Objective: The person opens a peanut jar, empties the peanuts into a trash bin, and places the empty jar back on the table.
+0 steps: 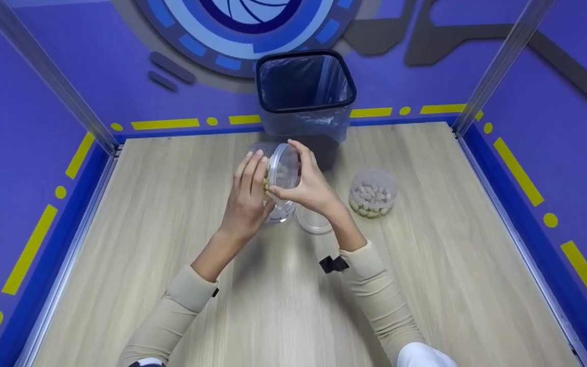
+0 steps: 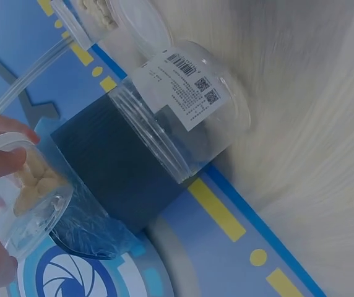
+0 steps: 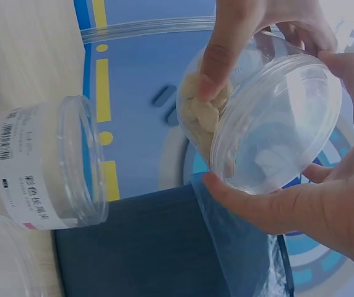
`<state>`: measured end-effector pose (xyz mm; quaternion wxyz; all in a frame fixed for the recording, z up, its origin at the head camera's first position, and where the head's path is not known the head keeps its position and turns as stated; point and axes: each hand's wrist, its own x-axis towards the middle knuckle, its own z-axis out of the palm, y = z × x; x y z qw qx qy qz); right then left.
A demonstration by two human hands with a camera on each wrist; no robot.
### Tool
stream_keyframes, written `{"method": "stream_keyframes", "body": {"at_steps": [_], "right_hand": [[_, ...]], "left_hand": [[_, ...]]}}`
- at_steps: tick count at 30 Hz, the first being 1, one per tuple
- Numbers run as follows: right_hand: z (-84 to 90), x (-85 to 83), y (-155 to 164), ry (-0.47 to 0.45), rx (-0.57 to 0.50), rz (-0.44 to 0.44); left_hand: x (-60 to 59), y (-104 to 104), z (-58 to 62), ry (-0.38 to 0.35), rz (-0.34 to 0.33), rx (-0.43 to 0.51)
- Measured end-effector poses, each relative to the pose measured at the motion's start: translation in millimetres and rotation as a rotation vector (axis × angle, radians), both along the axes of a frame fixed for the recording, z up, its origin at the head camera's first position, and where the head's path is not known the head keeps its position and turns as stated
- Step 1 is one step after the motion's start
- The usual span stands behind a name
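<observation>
A clear round plastic jar (image 3: 192, 127) with pale, nut-like pieces is held tilted on its side above the table. Fingers and thumb of my left hand (image 1: 245, 196) grip its body. My right hand (image 1: 316, 188) holds the clear lid (image 3: 279, 124) by its rim, thumb and fingers on opposite edges. That lid lies against the jar's mouth; whether it is fully seated I cannot tell. Below the hands stands a second clear jar (image 2: 195, 114), lidless, with a white printed label and no contents visible. Beside it lies a loose clear lid (image 1: 315, 225).
Right of the hands, another clear tub (image 1: 373, 196) holds greenish nut-like pieces. Behind the hands stands a dark bin (image 1: 308, 109) lined with a clear bag. Blue-purple panels (image 1: 18, 153) with metal posts border the wooden table (image 1: 171, 168) at the back and sides.
</observation>
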<state>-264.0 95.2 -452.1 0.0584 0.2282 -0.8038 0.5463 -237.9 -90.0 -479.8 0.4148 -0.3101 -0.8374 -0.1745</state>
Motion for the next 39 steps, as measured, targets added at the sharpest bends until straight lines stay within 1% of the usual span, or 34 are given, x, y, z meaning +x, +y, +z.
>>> {"method": "stream_keyframes", "body": {"at_steps": [6,10,15,17,18,19,23,24,25,26,30,33,36,39], "right_hand": [[-5.0,0.8,-3.9,0.041,0.016,-0.006],[-6.8,2.5,-5.0,0.077,0.041,-0.012],[-8.7,1.1,-3.3,0.137,0.065,0.021],[-10.1,-0.2,-1.8,0.159,0.061,0.033],[-11.0,-0.8,-0.9,0.171,0.064,0.039],[-12.0,-0.9,-0.1,0.186,0.079,0.043],[-18.7,-0.1,2.6,0.244,0.134,0.067],[-20.6,0.5,2.9,0.251,0.146,0.074],[-22.2,0.9,2.9,0.253,0.149,0.077],[-23.4,1.1,2.7,0.248,0.141,0.079],[-24.8,1.7,2.3,0.213,0.115,0.081],[-24.6,1.8,4.8,0.185,0.095,0.094],[-23.6,2.7,8.3,0.083,0.016,0.125],[-20.3,3.8,10.5,-0.059,-0.063,0.118]], "left_hand": [[1.8,0.3,-1.7,0.020,0.036,-0.011],[3.0,0.9,-0.4,0.034,0.073,-0.041],[2.5,3.7,-2.0,0.118,0.128,-0.060],[2.2,4.8,-2.9,0.128,0.137,-0.060],[2.0,5.0,-3.2,0.109,0.129,-0.051],[2.0,4.7,-3.4,0.072,0.115,-0.038],[4.2,0.5,-3.9,-0.108,0.056,-0.004],[5.6,-1.0,-4.2,-0.146,0.042,0.004],[6.7,-2.2,-4.0,-0.170,0.036,0.001],[7.7,-2.9,-3.4,-0.182,0.033,-0.004],[8.4,-2.3,-0.6,-0.192,0.030,-0.007],[7.2,0.1,0.0,-0.177,0.034,-0.019],[7.4,1.8,-0.8,-0.124,0.042,-0.038],[6.8,3.5,-0.7,-0.047,0.055,-0.062]]}}
